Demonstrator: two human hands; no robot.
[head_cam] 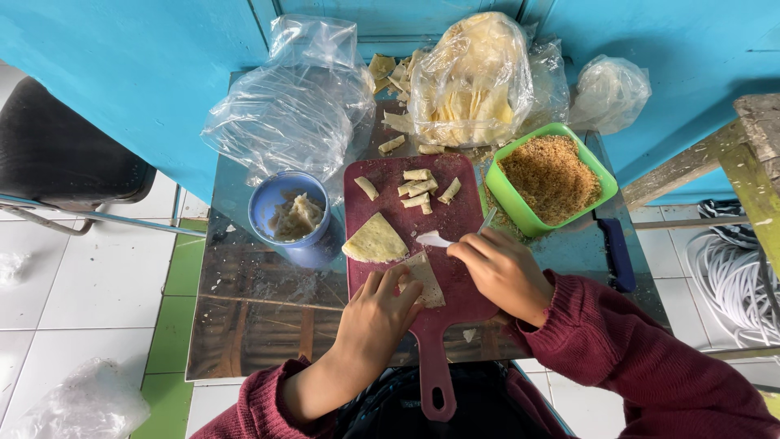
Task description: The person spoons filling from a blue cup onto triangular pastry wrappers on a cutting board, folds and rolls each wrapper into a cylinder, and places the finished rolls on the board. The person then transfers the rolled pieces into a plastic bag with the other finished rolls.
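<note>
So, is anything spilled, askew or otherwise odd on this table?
Yes. Brown crumbs lie scattered on the metal table beside the green bowl, near the cutting board. A few rolled pieces sit off the board near the plastic bags.

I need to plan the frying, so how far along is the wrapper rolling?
Done: several small rolls lie at the far end of the maroon cutting board. In hand: the left hand holds a wrapper piece flat while the right hand brings a spoon to it. Left: a folded wrapper on the board, a bag of wrappers and a nearly full green bowl of crumbly filling.
</note>
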